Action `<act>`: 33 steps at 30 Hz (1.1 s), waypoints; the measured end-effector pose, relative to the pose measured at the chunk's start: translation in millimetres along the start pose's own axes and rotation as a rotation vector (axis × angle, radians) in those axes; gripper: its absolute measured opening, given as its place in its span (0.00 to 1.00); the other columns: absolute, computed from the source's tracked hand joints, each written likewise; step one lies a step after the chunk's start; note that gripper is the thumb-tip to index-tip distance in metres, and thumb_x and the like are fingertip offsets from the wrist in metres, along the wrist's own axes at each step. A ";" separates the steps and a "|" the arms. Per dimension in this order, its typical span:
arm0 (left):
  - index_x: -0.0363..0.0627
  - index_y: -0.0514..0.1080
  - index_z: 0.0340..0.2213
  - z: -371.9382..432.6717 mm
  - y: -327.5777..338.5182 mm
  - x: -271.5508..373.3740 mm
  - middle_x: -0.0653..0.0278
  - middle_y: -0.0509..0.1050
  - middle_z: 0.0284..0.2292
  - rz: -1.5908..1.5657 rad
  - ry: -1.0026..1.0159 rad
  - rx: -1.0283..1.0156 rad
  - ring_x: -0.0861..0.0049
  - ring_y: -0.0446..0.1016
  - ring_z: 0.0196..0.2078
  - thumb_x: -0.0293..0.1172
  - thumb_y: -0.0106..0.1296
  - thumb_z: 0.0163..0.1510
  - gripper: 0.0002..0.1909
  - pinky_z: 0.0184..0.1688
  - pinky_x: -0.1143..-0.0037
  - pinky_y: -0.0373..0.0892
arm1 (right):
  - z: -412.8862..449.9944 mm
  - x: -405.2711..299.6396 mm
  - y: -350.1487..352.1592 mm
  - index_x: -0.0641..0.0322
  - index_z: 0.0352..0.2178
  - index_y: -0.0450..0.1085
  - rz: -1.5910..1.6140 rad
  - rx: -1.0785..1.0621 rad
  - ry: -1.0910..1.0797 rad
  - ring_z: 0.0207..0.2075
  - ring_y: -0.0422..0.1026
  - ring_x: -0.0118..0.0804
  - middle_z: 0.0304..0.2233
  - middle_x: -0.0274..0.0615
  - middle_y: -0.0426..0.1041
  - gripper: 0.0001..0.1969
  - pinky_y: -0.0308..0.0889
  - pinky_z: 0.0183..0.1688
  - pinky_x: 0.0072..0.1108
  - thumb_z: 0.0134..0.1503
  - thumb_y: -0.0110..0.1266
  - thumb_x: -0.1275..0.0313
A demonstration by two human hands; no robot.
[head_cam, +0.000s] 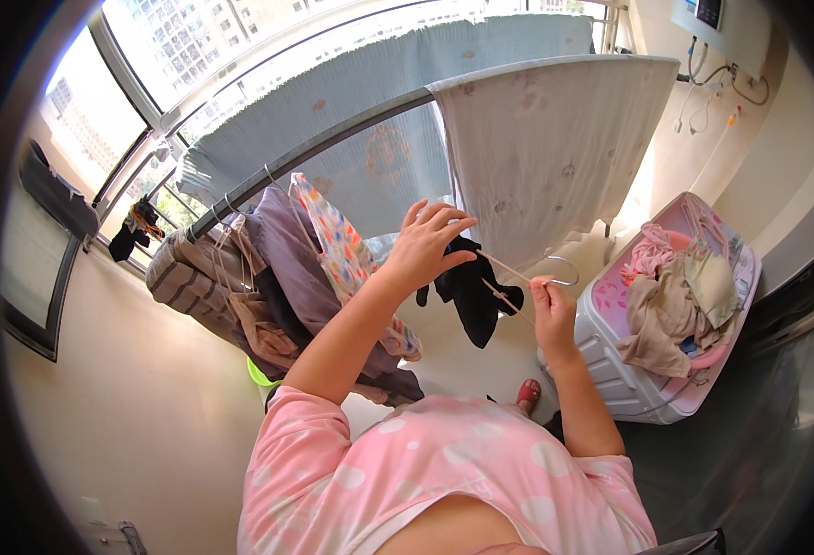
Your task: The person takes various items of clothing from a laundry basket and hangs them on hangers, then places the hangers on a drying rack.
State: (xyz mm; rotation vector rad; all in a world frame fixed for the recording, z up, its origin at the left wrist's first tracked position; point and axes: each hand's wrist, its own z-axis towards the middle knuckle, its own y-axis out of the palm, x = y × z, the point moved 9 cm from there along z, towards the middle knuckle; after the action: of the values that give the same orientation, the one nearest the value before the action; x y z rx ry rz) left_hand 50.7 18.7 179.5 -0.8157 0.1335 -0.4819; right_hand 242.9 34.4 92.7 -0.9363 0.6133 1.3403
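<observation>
My right hand (554, 312) is closed on a pale clothes hanger (507, 267) near its metal hook, which curves up beside the fingers. From the hanger hang small black cloth garments (473, 298), their exact kind not plain. My left hand (429, 243) is at the other end of the hanger, above the black cloth, with its fingers spread; whether the thumb touches the hanger or cloth is unclear. Left of that hand, a multicoloured spotted garment (337, 243) and a purple-grey garment (285, 257) hang from a metal rail (337, 139).
Beyond the hands, a pale patterned sheet (552, 139) and a blue cloth (386, 152) hang by the windows. At right, a white washing machine (608, 374) bears a pink basin (712, 357) with clothes (663, 312) and hangers. Black items (129, 236) hang at far left.
</observation>
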 end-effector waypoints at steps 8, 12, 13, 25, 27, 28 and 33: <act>0.47 0.71 0.30 -8.4 27.4 -27.3 0.66 0.69 0.26 -0.049 -0.178 -0.181 0.68 0.68 0.36 0.37 0.52 0.48 0.09 0.43 0.71 0.59 | 20.9 -60.2 -25.8 0.65 0.33 0.65 -0.245 0.191 -0.397 0.32 0.66 0.40 0.31 0.44 0.67 0.05 0.62 0.33 0.24 0.53 0.50 0.78; 0.44 0.71 0.32 -4.5 2.1 -40.7 0.64 0.70 0.28 -0.153 -0.281 0.010 0.67 0.68 0.35 0.34 0.52 0.49 0.09 0.41 0.72 0.59 | -0.3 -37.4 -11.4 0.66 0.34 0.64 -0.052 0.028 -0.295 0.32 0.67 0.41 0.32 0.46 0.68 0.07 0.63 0.36 0.26 0.52 0.49 0.81; 0.43 0.71 0.32 -3.6 -5.0 -43.0 0.63 0.71 0.28 -0.178 -0.293 0.059 0.66 0.68 0.35 0.33 0.51 0.49 0.09 0.41 0.72 0.60 | -5.2 -14.8 3.8 0.66 0.34 0.65 0.049 -0.091 -0.137 0.32 0.68 0.39 0.32 0.46 0.68 0.06 0.63 0.36 0.26 0.52 0.49 0.80; 0.42 0.70 0.34 4.3 -38.5 -44.1 0.62 0.70 0.30 -0.276 -0.343 0.040 0.67 0.67 0.37 0.30 0.50 0.50 0.08 0.44 0.74 0.58 | 29.0 127.4 98.6 0.70 0.30 0.72 0.051 -0.521 0.204 0.44 0.65 0.38 0.48 0.45 0.64 0.17 0.59 0.46 0.23 0.56 0.46 0.63; 0.42 0.70 0.34 1.2 -42.9 -47.4 0.62 0.70 0.30 -0.273 -0.358 0.052 0.67 0.67 0.37 0.31 0.50 0.51 0.08 0.44 0.74 0.58 | 19.1 145.8 107.8 0.71 0.30 0.72 0.050 -0.541 0.331 0.42 0.67 0.38 0.45 0.46 0.66 0.17 0.60 0.43 0.24 0.56 0.46 0.63; 0.42 0.70 0.34 -0.7 -46.1 -49.5 0.61 0.70 0.30 -0.291 -0.369 0.072 0.67 0.67 0.37 0.31 0.49 0.51 0.09 0.44 0.74 0.58 | 10.4 158.3 111.0 0.72 0.29 0.72 0.047 -0.557 0.463 0.40 0.69 0.38 0.43 0.47 0.69 0.18 0.62 0.41 0.25 0.56 0.46 0.63; 0.42 0.71 0.33 -5.2 -55.0 -55.7 0.62 0.71 0.29 -0.315 -0.385 0.152 0.66 0.68 0.35 0.31 0.51 0.50 0.08 0.41 0.73 0.59 | -13.3 168.4 116.9 0.67 0.31 0.72 -0.199 -0.764 0.367 0.27 0.71 0.46 0.22 0.50 0.72 0.17 0.64 0.32 0.30 0.54 0.48 0.61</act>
State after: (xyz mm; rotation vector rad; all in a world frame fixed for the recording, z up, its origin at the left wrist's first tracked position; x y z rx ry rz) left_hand -20.0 8.8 212.1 -0.7691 -0.3891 -0.6129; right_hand 158.0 109.7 -78.5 -1.8407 0.2510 1.2369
